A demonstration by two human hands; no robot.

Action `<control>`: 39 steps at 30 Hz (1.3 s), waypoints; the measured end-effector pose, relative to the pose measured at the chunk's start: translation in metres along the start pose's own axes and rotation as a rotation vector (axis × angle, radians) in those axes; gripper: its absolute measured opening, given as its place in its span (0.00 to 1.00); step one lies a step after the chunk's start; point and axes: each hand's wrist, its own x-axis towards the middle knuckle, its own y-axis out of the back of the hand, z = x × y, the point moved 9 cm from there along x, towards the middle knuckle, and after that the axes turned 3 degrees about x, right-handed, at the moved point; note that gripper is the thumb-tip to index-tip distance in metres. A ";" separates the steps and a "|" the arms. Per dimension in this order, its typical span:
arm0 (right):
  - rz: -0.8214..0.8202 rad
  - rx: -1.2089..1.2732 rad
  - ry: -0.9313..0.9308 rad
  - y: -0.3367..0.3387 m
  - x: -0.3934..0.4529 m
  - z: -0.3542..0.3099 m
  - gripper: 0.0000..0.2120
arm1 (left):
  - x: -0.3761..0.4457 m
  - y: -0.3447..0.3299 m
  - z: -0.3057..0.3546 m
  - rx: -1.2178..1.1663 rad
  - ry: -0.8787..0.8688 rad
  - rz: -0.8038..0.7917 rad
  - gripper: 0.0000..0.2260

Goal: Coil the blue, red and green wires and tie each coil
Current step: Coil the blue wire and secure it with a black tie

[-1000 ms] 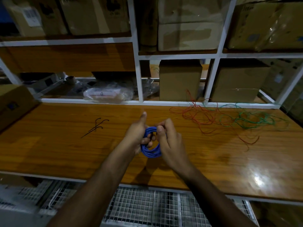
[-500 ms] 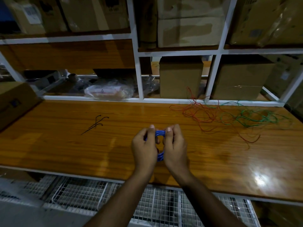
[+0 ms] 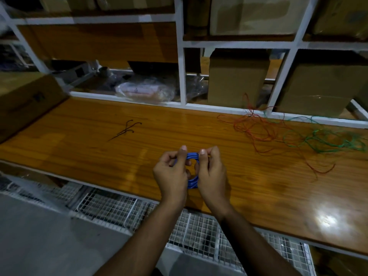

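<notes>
1. Two hands meet over the front half of the wooden table point(image 3: 79, 156), and between them we hold the blue wire point(image 3: 192, 156), wound into a small coil and lifted clear of the tabletop.
2. Our left hand point(image 3: 172, 174) grips the left side of the coil, its thumb raised against the top strands and its other fingers curled behind them.
3. Our right hand point(image 3: 212, 174) pinches the right side of the coil, thumb up beside the top strands and fingers folded round the far side.
4. We see the blue strands at the top between the two thumbs and again at the bottom between the palms; the rest of the coil is hidden by the hands.
5. We see the red wire point(image 3: 256, 130) lying loose and tangled on the table to the right, well apart from the hands, one strand trailing toward the front.
6. We see the green wire point(image 3: 326, 140) sprawled just beyond it, further right, with its loops overlapping the red ones.
7. We see a few thin dark ties point(image 3: 125, 130) lying together on the table to the left.
8. Behind the table stands a white shelf frame point(image 3: 182, 72) holding cardboard boxes point(image 3: 237, 80) and a clear plastic bag point(image 3: 145, 90).
</notes>
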 end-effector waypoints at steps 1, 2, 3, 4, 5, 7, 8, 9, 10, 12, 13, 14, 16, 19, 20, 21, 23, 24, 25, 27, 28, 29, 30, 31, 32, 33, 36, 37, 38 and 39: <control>0.021 0.008 -0.013 -0.006 0.001 0.003 0.12 | 0.005 0.004 0.000 -0.005 -0.004 0.011 0.10; 0.051 0.016 -0.029 -0.013 0.002 0.005 0.11 | 0.011 0.009 -0.001 -0.003 -0.009 0.013 0.09; 0.085 0.024 -0.051 -0.020 0.003 0.009 0.11 | 0.017 0.013 -0.002 0.010 -0.014 0.011 0.09; 0.111 0.032 -0.068 -0.029 0.004 0.012 0.10 | 0.022 0.018 -0.004 0.032 -0.020 0.011 0.09; 0.119 0.043 -0.075 -0.041 0.005 0.015 0.09 | 0.028 0.025 -0.007 0.055 -0.025 0.021 0.10; 0.072 0.060 -0.073 -0.070 0.005 0.017 0.09 | 0.046 0.043 -0.013 0.070 -0.013 0.077 0.11; 0.035 0.062 -0.070 -0.086 0.007 0.017 0.09 | 0.059 0.054 -0.017 0.067 0.007 0.108 0.11; -0.005 0.062 -0.068 -0.104 0.009 0.020 0.09 | 0.074 0.065 -0.021 0.060 0.031 0.134 0.11; -0.054 0.067 -0.069 -0.123 0.013 0.025 0.09 | 0.090 0.076 -0.025 0.049 0.049 0.150 0.11; -0.159 0.071 -0.096 -0.166 0.022 0.036 0.09 | 0.126 0.101 -0.031 0.033 0.073 0.171 0.10; -0.200 0.063 -0.111 -0.188 0.028 0.040 0.10 | 0.145 0.114 -0.033 0.018 0.086 0.179 0.09; -0.234 0.048 -0.127 -0.209 0.033 0.044 0.10 | 0.164 0.128 -0.034 -0.001 0.101 0.186 0.09; -0.312 0.053 -0.189 -0.253 0.040 0.047 0.10 | 0.199 0.157 -0.038 -0.016 0.136 0.203 0.07; -0.387 0.069 -0.311 -0.318 0.048 0.060 0.10 | 0.246 0.196 -0.044 -0.022 0.180 0.223 0.05; -0.384 0.063 -0.327 -0.334 0.052 0.064 0.11 | 0.260 0.207 -0.045 -0.008 0.182 0.229 0.05; -0.380 0.056 -0.333 -0.348 0.057 0.068 0.12 | 0.272 0.217 -0.047 0.013 0.178 0.229 0.05; -0.365 0.096 -0.393 -0.370 0.064 0.081 0.12 | 0.293 0.233 -0.051 0.038 0.179 0.221 0.06; -0.351 0.128 -0.450 -0.378 0.067 0.092 0.10 | 0.301 0.239 -0.053 0.045 0.187 0.220 0.07; -0.334 0.144 -0.502 -0.384 0.070 0.100 0.09 | 0.308 0.245 -0.056 0.052 0.198 0.221 0.07; -0.309 0.070 -0.520 -0.391 0.082 0.118 0.04 | 0.319 0.255 -0.061 0.039 0.219 0.218 0.08; -0.303 0.001 -0.495 -0.395 0.090 0.127 0.04 | 0.325 0.259 -0.064 0.023 0.227 0.213 0.08; -0.316 -0.090 -0.468 -0.399 0.099 0.132 0.04 | 0.330 0.262 -0.066 0.007 0.230 0.207 0.08; -0.350 -0.199 -0.431 -0.404 0.109 0.135 0.05 | 0.334 0.265 -0.068 -0.006 0.233 0.201 0.09; -0.388 -0.317 -0.392 -0.410 0.118 0.137 0.06 | 0.338 0.268 -0.070 -0.017 0.237 0.195 0.09; -0.406 -0.427 -0.327 -0.415 0.128 0.137 0.08 | 0.341 0.271 -0.073 -0.030 0.242 0.188 0.09; -0.414 -0.496 -0.259 -0.420 0.139 0.135 0.10 | 0.343 0.273 -0.075 -0.043 0.248 0.184 0.09; -0.428 -0.628 -0.124 -0.436 0.166 0.130 0.12 | 0.348 0.279 -0.078 -0.072 0.252 0.171 0.09; -0.433 -0.678 -0.091 -0.441 0.175 0.130 0.12 | 0.349 0.281 -0.078 -0.074 0.244 0.168 0.10; -0.437 -0.724 -0.075 -0.447 0.184 0.133 0.12 | 0.351 0.282 -0.078 -0.077 0.237 0.166 0.10; -0.442 -0.767 -0.070 -0.451 0.190 0.135 0.12 | 0.352 0.284 -0.078 -0.079 0.234 0.165 0.10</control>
